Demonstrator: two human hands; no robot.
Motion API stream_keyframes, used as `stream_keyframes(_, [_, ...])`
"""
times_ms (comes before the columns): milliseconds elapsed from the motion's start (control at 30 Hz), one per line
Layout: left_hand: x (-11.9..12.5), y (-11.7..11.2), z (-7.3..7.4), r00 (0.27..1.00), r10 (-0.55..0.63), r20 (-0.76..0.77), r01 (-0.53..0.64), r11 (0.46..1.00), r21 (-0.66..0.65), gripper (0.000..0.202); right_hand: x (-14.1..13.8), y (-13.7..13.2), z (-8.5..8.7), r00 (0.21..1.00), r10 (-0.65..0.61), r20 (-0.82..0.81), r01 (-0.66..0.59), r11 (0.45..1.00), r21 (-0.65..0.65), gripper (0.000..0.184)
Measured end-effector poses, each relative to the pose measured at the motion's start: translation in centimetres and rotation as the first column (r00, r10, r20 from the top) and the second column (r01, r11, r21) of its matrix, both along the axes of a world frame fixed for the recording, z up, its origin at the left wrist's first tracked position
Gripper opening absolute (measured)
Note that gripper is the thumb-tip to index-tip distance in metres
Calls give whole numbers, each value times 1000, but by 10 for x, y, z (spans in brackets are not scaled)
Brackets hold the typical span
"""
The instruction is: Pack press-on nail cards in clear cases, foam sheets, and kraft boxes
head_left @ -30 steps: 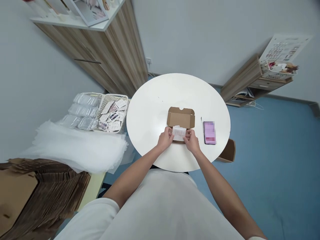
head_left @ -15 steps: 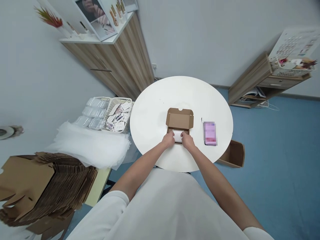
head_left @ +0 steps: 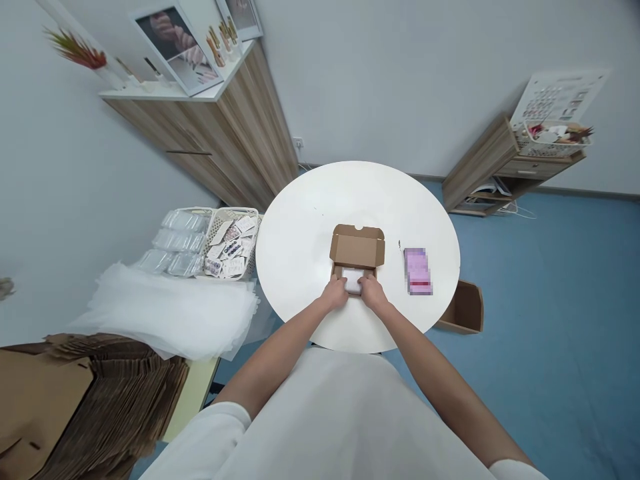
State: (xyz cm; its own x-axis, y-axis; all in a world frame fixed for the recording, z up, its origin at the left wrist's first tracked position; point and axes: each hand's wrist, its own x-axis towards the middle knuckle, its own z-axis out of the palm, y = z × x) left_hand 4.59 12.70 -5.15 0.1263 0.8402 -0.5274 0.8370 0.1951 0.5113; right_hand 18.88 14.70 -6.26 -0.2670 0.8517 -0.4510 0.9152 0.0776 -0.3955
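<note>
A small brown cardboard mailer box (head_left: pixel 357 251) sits on the round white table (head_left: pixel 360 190), its lid raised and leaning away from me. Inside its near part lies a white wrapped packet (head_left: pixel 353 281). My left hand (head_left: pixel 335 292) is closed at the packet's left end, the thumb over its edge. At the right end, my right hand (head_left: pixel 373 291) grips in the same way. The box walls and the hands hide the fingertips and the packet's underside.
A phone-shaped item (head_left: pixel 418 271), its face blurred, lies right of the box. Left of the table are a basket of printed cards (head_left: pixel 233 243), clear plastic packs (head_left: pixel 181 230), white foam sheets (head_left: pixel 170 303) and flattened cartons (head_left: pixel 120 393). An open carton (head_left: pixel 465 308) stands on the floor at right.
The camera view has shifted slightly, so the whole scene sits a little lower. Both hands remain at the packet's ends, and the packet stays within the box.
</note>
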Motion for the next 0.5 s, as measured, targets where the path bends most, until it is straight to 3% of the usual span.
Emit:
stream_keyframes(167, [-12, -13, 2, 998, -6, 60, 0, 995, 97, 43, -5, -12, 7, 999, 2, -54, 0, 1000, 26, 26])
stream_keyframes(267, [-25, -14, 6, 988, 25, 155, -58, 975, 213, 33, 5, -17, 15, 977, -47, -207, 70, 992, 104, 27])
stream_keyframes(333, [-38, -8, 11, 973, 105, 205, -158, 953, 260, 28, 18, -14, 21, 940, -109, -322, 171, 970, 171, 30])
stream_keyframes(400, [-53, 3, 17, 943, 228, 244, -294, 913, 283, 31, 35, -4, 24, 885, -235, -401, 343, 913, 222, 37])
stream_keyframes(500, [-74, 28, 26, 884, 395, 249, -447, 871, 203, 43, 58, 19, 25, 747, -483, -457, 587, 802, 110, 51])
